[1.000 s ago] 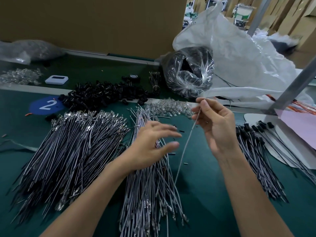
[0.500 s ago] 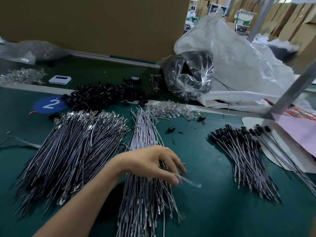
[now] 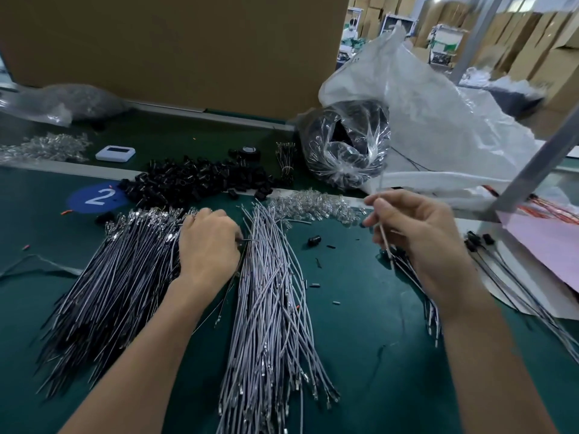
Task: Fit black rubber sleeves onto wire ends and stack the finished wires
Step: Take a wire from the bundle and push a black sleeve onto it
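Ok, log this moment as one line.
left hand: on dark wire pile, grip hidden | right hand: pinches thin grey wire | black rubber sleeves: heaped behind

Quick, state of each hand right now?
Left hand: closed grip, apparently pinching a thin dark wire; the fingertips are mostly hidden.
Right hand: closed grip, pinching a thin grey wire held upright.

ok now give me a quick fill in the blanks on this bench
1. The blue disc shows the number ___.
2. The right hand pinches a single ___ wire.
3. The loose black sleeves lie heaped on a dark ___ mat.
Missing words: 2; grey; green.
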Available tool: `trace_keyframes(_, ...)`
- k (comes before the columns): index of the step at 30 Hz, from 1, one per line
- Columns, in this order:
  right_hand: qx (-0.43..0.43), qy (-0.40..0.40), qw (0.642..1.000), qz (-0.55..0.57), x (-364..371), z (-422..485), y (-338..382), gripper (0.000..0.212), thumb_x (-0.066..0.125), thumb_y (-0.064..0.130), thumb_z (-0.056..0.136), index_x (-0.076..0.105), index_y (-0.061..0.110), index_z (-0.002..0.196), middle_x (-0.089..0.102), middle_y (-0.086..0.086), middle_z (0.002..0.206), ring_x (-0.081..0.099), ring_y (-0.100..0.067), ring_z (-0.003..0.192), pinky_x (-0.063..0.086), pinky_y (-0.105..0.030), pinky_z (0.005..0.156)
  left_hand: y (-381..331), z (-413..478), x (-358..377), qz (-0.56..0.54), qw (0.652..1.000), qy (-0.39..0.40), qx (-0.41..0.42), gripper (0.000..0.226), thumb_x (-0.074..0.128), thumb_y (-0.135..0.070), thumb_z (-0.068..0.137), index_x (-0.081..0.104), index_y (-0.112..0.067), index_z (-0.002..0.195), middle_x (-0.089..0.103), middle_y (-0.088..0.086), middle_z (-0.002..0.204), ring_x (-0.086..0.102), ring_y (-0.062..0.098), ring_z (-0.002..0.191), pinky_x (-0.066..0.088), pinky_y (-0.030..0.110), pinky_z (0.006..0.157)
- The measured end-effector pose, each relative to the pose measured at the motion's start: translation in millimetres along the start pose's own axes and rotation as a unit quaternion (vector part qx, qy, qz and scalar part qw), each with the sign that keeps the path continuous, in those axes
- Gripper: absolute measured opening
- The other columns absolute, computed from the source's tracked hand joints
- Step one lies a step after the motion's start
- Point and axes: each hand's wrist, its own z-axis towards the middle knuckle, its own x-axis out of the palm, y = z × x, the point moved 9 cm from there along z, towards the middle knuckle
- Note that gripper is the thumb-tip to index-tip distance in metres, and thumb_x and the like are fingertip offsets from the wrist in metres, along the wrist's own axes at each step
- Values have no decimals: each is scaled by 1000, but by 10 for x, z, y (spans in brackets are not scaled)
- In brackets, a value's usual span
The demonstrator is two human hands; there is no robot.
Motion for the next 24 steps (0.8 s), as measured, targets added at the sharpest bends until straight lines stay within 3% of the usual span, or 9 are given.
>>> trace_keyframes(2,2,-1,1000,12,71,33,-105,12,63,18,85,71,11,92,71,-4,74,60,-12,59,51,-19,54,-9,-25,-163,-95,993,-69,-8,13,69,-24,91,79,-23,100,71,-2,96,63,21,88,49,31,72)
trace_keyframes(4,15,-14,999,32,93,64,-273,11,62,14,87,71,10,92,70,-3,72,59,-11,59,49,-19,54,-19,-72,-352,-178,973,-147,-2,16,70,-27,91,78,-16,99,75,1,85,68,20,72,50,27,59)
trace_keyframes(6,45,-26,997,58,115,77,-451,12,63,16,84,71,10,91,70,-3,71,59,-10,59,49,-19,55,-70,-131,-548,-268,936,-224,37,20,69,-24,91,76,-8,102,75,1,78,67,16,61,53,28,54)
trace_keyframes(9,77,-39,992,94,168,82,-655,10,61,10,91,71,9,90,69,-4,70,58,-11,58,49,-19,55,-232,-281,-787,-375,867,-300,133,26,63,-27,95,73,-5,103,70,-7,84,66,3,64,52,13,59)
trace_keyframes(11,76,-35,991,101,220,97,-687,12,60,9,93,72,9,90,70,-5,70,59,-11,56,48,-18,54,-391,-342,-773,-433,841,-262,189,45,50,-48,98,70,-8,109,69,-13,96,69,2,75,50,8,63)
trace_keyframes(14,77,-35,990,112,314,105,-701,11,62,11,92,72,9,89,73,-8,75,66,-14,60,50,-18,55,-630,-366,-525,-458,849,-139,222,67,33,-65,96,66,-11,121,67,-12,114,68,0,90,52,14,77)
trace_keyframes(17,71,-43,990,114,382,78,-713,11,62,11,92,72,9,88,75,-10,80,71,-17,69,52,-18,59,-810,-419,-352,-398,874,-112,257,40,52,-41,97,70,-12,118,69,-8,112,69,4,97,57,26,83)
trace_keyframes(19,64,-55,990,117,393,63,-702,12,62,11,92,73,10,87,76,-10,82,72,-18,72,53,-20,62,-900,-459,-295,-357,882,-114,286,26,64,-22,91,73,-10,112,73,-2,106,71,8,91,57,24,82)
trace_keyframes(24,77,-78,986,128,379,57,-738,11,64,11,91,74,12,86,76,-10,86,71,-20,80,56,-29,75,-1005,-533,-276,-333,880,-91,326,21,69,-15,85,76,-9,103,76,-2,97,72,7,82,55,16,77)
